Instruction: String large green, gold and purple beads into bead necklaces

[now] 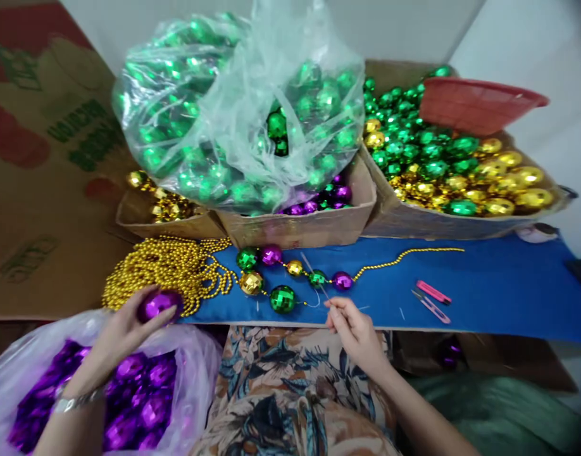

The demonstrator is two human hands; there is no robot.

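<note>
Needle [321, 289] aslant, far end leftward, within right hand [351, 326]; purple bead [157, 306] in left hand [129, 324].

A blue tabletop [504, 297] carried a bead strand [282, 299]. Left of the strand lay a gold bead heap [150, 269]; behind it, cardboard boxes [295, 229]; right of it, a pink cutter [433, 292] and snips [431, 307].

Worn on my head, the one camera looks forward and down over the near edge of the blue table [485, 272], close enough that my left hand [124, 326] and right hand [352, 326] sit below centre.
</note>
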